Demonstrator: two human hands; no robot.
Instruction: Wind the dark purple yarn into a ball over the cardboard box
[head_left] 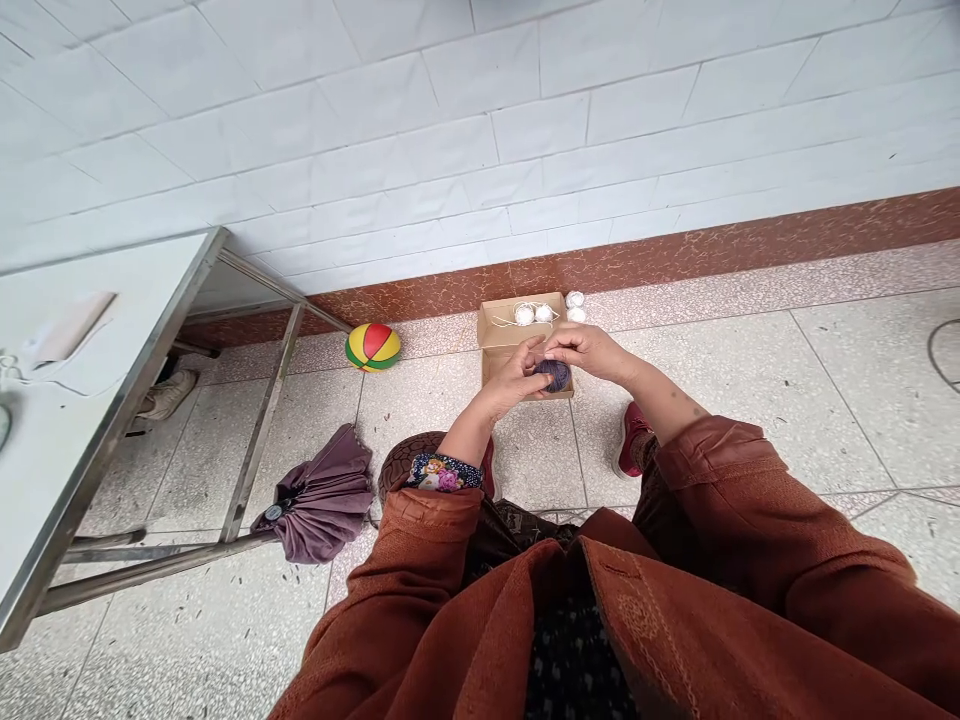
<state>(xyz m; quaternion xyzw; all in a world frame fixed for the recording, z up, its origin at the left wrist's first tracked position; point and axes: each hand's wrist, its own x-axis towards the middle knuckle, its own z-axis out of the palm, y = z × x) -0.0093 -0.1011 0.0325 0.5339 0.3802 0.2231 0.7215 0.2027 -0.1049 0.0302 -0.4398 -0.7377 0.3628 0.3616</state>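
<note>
A small ball of dark purple yarn (553, 376) is held in my left hand (514, 376), whose thumb lies across it. My right hand (592, 354) is just above and to the right of the ball, with thumb and fingertips pinched together; whatever is between them is too small to make out. Below both hands an open cardboard box (489, 324) lies on the floor, partly hidden by them. White yarn balls (534, 314) with loose strands rest in its far part. More white balls (575, 306) sit at the box's right side.
A red, yellow and green ball (373, 347) lies by the wall. A folded purple umbrella (330, 500) is on the floor beside a metal-legged table (150, 350) at left. My red shoe (634, 438) stands on the tiled floor, right of the box.
</note>
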